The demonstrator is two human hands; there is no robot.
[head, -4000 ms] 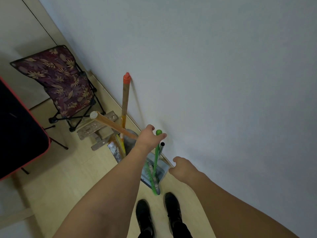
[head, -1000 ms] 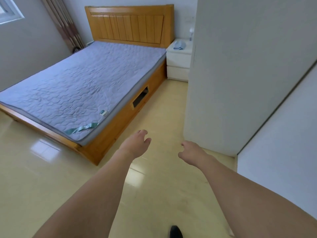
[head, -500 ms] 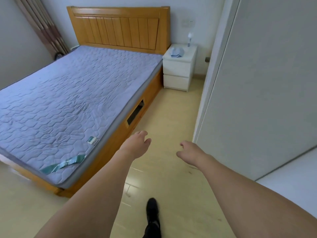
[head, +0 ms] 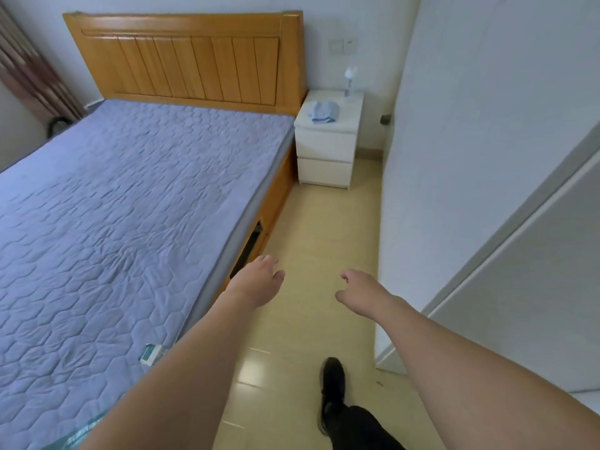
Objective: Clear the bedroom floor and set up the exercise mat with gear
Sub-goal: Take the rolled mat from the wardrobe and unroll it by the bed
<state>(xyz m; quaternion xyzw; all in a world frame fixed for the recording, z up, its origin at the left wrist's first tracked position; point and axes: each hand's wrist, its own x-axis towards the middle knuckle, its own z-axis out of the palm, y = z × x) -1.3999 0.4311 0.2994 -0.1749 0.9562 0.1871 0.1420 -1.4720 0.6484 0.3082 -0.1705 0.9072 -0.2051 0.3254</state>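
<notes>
Both of my hands are held out in front of me over the beige tiled floor, and neither holds anything. My left hand hangs with relaxed fingers beside the bed's wooden side rail. My right hand is a little to its right, fingers loosely curled, close to the white wardrobe. No exercise mat or gear is in view. The strip of floor between bed and wardrobe is bare.
A wooden bed with a grey-blue quilted mattress fills the left. A white nightstand with a folded blue cloth stands at the far end. A white wardrobe lines the right. My black shoe steps on the tiles.
Four seconds ago my left hand was on a green handle by a wall. Since then I have walked into the bedroom and moved up along the bed, with empty hands.
</notes>
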